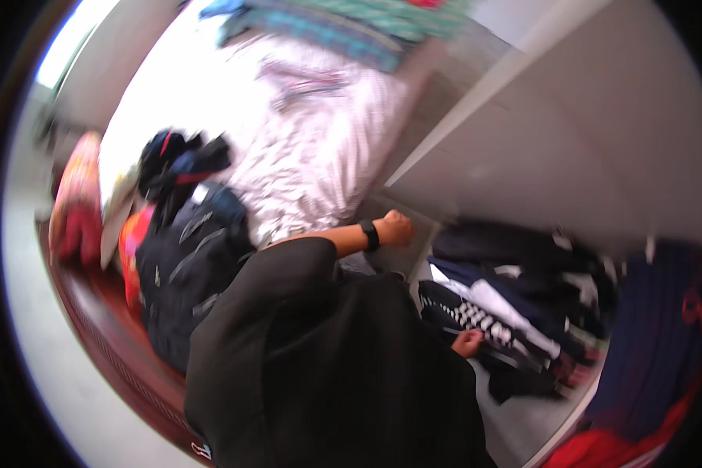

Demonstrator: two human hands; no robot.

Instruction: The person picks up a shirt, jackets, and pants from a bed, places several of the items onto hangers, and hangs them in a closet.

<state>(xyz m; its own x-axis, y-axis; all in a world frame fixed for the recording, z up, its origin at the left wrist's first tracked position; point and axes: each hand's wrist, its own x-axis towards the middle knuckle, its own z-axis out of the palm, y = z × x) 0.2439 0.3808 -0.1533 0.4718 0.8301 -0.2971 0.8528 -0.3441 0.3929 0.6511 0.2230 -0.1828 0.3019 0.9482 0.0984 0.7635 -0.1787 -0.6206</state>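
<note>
My left hand [398, 228], with a black watch [369, 235] on its wrist, is stretched out ahead in a fist. It is over the floor between the bed and the cupboard, and I see nothing in it. Lower and to the right, my right hand [467, 343] shows only in part, its fingers curled. It is against a black garment with a white pattern [483, 318], at the edge of a pile of dark clothes [515, 257] in the open cupboard. Whether it grips cloth or something thin is too blurred to tell.
A bed with a pale rumpled sheet [312, 156] stands ahead, folded blankets [320, 35] at its far end. A black backpack [195, 265] and dark cloth items lie at its left, by a reddish-brown wooden headboard [109, 335]. A large grey door panel [585, 117] rises at right.
</note>
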